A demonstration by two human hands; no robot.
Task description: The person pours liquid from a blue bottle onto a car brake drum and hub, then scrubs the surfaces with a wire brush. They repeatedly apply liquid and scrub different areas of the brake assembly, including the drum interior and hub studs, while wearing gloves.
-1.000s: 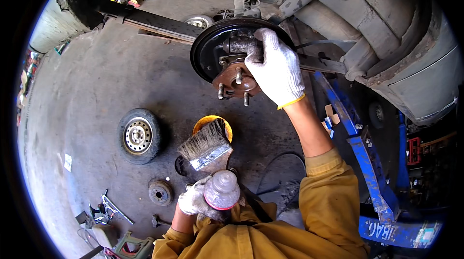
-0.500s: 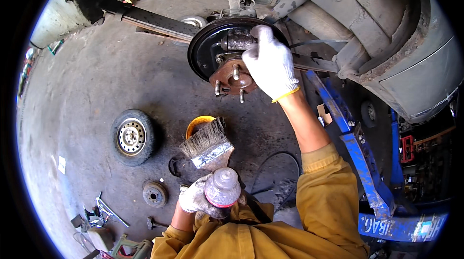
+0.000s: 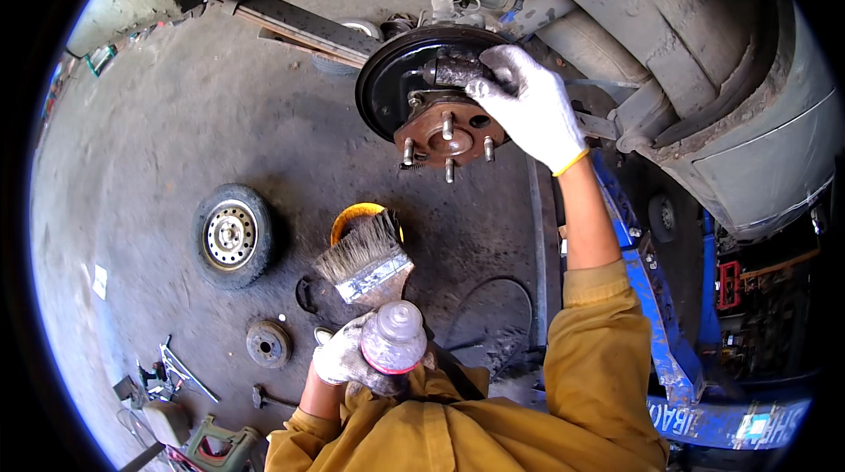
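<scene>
Both my hands wear white knitted gloves. My right hand (image 3: 535,106) has its thumb and fingers closed round the right end of the dark, greasy wheel cylinder (image 3: 455,70). That cylinder sits high on the black round brake backing plate (image 3: 377,89). Just below my fingers is the rusty hub flange (image 3: 427,139) with its studs. Close to my body, my left hand (image 3: 341,356) grips a clear plastic bottle (image 3: 393,336) with a dark lower part. A wide, worn paint brush (image 3: 365,265) projects beyond the bottle, apparently in the same hand; its handle is hidden.
A yellow-rimmed bucket (image 3: 345,218) stands under the brush. On the floor at left lie a wheel (image 3: 231,236), a brake drum (image 3: 268,344), a hammer (image 3: 264,397) and several tools. A blue lift arm (image 3: 656,322) runs along the right, below the raised car body (image 3: 748,164).
My right thumb and fingers have shifted to close round the cylinder's end, having been blurred over it. The view has moved slightly. My left hand keeps the bottle and brush.
</scene>
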